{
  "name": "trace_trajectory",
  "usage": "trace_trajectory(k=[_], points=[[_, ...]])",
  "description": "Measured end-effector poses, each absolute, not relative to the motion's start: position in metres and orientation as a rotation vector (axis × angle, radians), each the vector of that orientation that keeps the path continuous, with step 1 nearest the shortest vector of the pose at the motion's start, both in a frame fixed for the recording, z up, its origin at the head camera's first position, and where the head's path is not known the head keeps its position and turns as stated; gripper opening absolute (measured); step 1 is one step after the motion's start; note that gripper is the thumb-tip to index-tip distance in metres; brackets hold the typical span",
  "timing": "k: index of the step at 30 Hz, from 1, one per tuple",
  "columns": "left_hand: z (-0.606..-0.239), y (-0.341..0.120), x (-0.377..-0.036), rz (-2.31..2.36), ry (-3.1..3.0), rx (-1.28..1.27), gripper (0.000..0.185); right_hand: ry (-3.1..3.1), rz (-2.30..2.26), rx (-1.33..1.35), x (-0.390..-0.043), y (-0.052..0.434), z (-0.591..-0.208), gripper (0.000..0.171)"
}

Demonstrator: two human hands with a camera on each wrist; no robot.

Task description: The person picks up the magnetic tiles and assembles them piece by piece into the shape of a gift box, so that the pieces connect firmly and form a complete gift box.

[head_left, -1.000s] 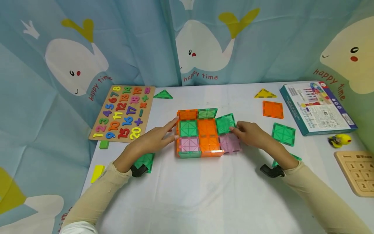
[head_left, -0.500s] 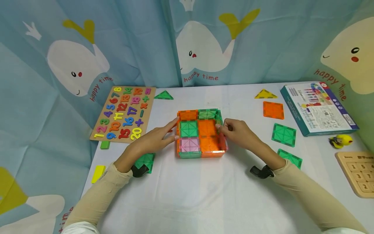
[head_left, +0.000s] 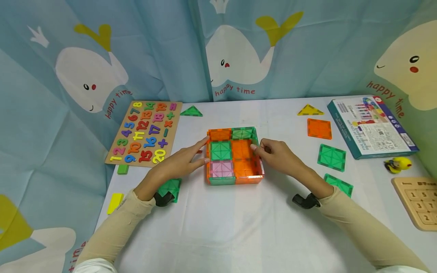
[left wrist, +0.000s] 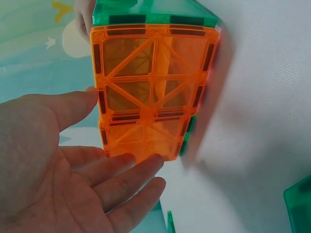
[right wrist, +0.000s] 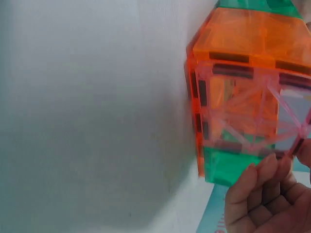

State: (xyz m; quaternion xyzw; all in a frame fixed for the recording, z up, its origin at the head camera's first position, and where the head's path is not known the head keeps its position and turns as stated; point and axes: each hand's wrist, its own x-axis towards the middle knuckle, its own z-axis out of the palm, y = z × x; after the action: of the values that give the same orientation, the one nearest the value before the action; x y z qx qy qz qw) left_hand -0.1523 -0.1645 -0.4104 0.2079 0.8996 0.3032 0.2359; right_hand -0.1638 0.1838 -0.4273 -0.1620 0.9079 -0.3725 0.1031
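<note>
A low open-topped box of translucent magnetic tiles (head_left: 222,181) stands mid-table, its floor showing green, pink and orange squares. My left hand (head_left: 182,163) is at its left side, fingers extended; in the left wrist view the fingertips lie against the orange wall tiles (left wrist: 150,77). At the right side my right hand (head_left: 281,157) pinches the top edge of the upright wall between thumb and curled fingers. The right wrist view shows that pinch where a pink magnetic tile (right wrist: 243,104) meets a green tile (right wrist: 228,167). Part of the right wall is hidden behind the fingers.
Loose green tiles (head_left: 332,157), an orange tile (head_left: 319,128) and a yellow triangle (head_left: 310,110) lie to the right, near a boxed set (head_left: 373,127). A number board (head_left: 143,132) and green triangle (head_left: 192,110) are at the back left. A yellow figurine (head_left: 397,164) sits far right.
My right hand has moved left, and the green and pink tiles that leaned outward on the right now stand upright as the box's right wall. The left hand has stayed put.
</note>
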Motion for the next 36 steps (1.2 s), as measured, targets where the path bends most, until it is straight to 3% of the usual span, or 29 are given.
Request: trace_trajectory(k=[5, 11, 13, 19, 22, 28, 36], points=[[-0.409, -0.162, -0.155, 0.821, 2.501, 0.608, 0.08, 2.709, -1.069, -0.491, -0.169, 0.201, -0.425, 0.04], [-0.41, -0.157, -0.163, 0.81, 2.521, 0.663, 0.082, 2.865, -0.965, -0.494, -0.193, 0.246, -0.423, 0.024], [-0.41, -0.156, -0.166, 0.808, 2.516, 0.672, 0.082, 2.868, -0.904, -0.451, -0.204, 0.268, -0.422, 0.031], [-0.411, -0.156, -0.17, 0.806, 2.503, 0.684, 0.083, 2.744, -0.604, -0.214, -0.235, 0.341, -0.42, 0.08], [-0.412, -0.158, -0.171, 0.807, 2.503, 0.687, 0.083, 2.658, -0.499, -0.158, -0.244, 0.366, -0.422, 0.096], [-0.414, -0.16, -0.171, 0.819, 2.499, 0.704, 0.084, 2.535, -0.486, -0.155, -0.252, 0.386, -0.427, 0.103], [-0.412, -0.163, -0.171, 0.817, 2.482, 0.669, 0.087, 2.623, -0.495, -0.187, -0.249, 0.385, -0.435, 0.098]])
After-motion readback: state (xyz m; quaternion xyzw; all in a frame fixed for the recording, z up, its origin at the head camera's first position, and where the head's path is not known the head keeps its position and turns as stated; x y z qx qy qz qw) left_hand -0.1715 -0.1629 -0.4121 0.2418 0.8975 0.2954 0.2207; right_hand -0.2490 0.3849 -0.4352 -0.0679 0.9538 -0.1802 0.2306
